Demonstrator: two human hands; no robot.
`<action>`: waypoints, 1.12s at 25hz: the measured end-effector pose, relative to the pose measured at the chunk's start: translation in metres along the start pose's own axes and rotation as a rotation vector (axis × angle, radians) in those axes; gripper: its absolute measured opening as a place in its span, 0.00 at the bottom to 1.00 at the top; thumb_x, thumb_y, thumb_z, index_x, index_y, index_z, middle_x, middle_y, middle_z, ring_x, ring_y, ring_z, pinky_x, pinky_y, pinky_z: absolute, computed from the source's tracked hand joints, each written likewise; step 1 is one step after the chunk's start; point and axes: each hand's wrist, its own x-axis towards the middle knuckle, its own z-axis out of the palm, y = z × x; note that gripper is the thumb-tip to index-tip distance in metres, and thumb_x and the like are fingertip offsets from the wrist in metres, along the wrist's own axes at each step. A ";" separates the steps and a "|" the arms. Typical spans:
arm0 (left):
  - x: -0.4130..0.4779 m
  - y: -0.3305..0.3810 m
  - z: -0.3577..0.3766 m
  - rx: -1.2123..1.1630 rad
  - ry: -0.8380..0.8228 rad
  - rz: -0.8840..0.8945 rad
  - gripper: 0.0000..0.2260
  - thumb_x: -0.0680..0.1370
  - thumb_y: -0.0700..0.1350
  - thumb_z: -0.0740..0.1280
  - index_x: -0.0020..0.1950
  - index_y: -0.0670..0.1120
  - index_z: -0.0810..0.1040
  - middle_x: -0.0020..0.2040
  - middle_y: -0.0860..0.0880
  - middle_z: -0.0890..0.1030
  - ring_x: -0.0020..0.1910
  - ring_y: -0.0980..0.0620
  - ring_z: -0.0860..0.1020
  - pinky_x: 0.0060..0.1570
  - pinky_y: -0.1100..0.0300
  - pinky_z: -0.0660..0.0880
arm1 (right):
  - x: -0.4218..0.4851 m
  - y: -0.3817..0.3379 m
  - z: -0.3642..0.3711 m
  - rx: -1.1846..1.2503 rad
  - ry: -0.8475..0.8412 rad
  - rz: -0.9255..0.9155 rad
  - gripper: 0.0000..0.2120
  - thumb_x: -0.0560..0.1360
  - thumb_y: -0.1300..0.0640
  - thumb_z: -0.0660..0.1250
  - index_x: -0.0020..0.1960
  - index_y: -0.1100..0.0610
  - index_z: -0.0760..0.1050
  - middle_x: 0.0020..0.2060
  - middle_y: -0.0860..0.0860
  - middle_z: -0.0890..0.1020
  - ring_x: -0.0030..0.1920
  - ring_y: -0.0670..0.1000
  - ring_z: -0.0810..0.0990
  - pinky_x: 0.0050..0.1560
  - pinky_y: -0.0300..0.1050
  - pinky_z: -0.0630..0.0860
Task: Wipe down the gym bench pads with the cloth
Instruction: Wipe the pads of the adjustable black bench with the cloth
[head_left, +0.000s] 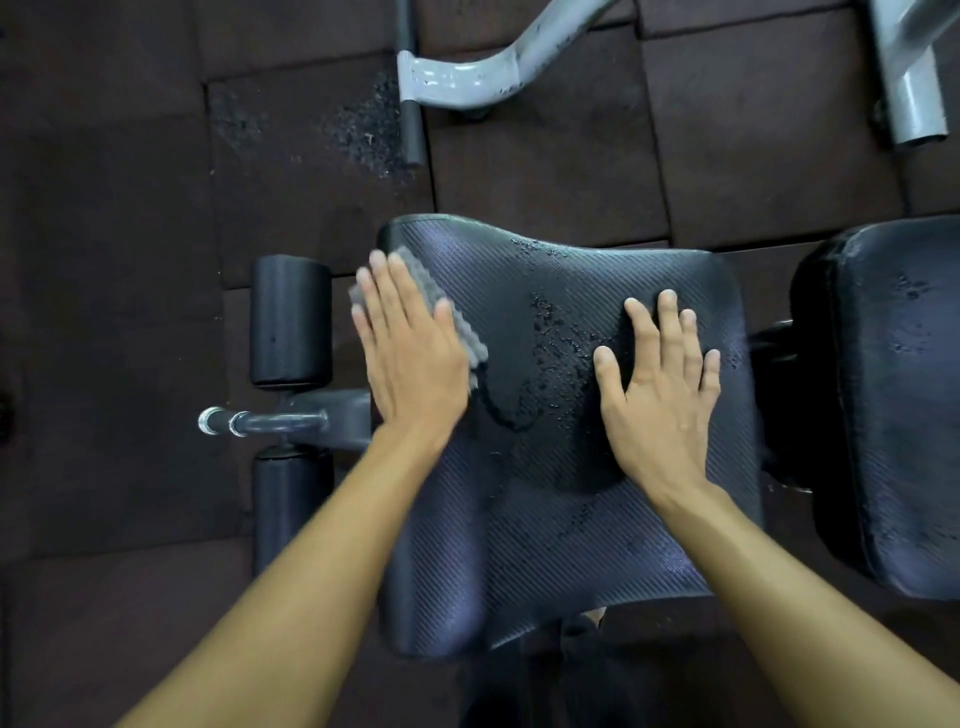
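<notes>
Seat pad (545, 519): black, finely ribbed, contoured with a hollow in the middle; lies flat, wet with beads and a streak of liquid across the centre. Cloth (470, 338): grey, waffle-textured; rests on the seat pad's left end, pressed flat beneath the left hand (410, 353), only its far and right edges showing. Back pad (893, 395): black, smoother, just right of the seat pad across a narrow gap, dotted with droplets.

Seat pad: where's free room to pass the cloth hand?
Free on the seat pad: the wet strip between left hand and right hand, and the far edge beyond the right hand. Crowded: left edge, where cloth and rollers sit close.
</notes>
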 end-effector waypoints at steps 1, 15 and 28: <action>0.020 0.013 0.001 0.003 0.017 0.027 0.27 0.85 0.51 0.48 0.80 0.40 0.46 0.81 0.43 0.47 0.80 0.46 0.45 0.79 0.48 0.44 | 0.000 0.000 0.000 0.008 0.001 -0.006 0.27 0.83 0.43 0.53 0.79 0.45 0.54 0.81 0.46 0.48 0.80 0.48 0.43 0.78 0.55 0.40; -0.129 -0.003 0.019 0.215 0.015 0.308 0.26 0.84 0.48 0.49 0.80 0.41 0.52 0.81 0.43 0.53 0.80 0.46 0.52 0.78 0.47 0.48 | 0.010 0.020 -0.024 0.070 -0.090 -0.090 0.22 0.85 0.51 0.51 0.78 0.42 0.58 0.80 0.43 0.53 0.79 0.47 0.51 0.73 0.55 0.55; -0.143 0.029 0.035 0.137 0.012 0.388 0.26 0.85 0.48 0.49 0.81 0.41 0.50 0.81 0.44 0.51 0.80 0.46 0.50 0.78 0.46 0.51 | -0.047 0.056 -0.019 0.154 0.033 -0.123 0.20 0.81 0.56 0.59 0.73 0.50 0.68 0.80 0.51 0.55 0.80 0.53 0.51 0.78 0.57 0.43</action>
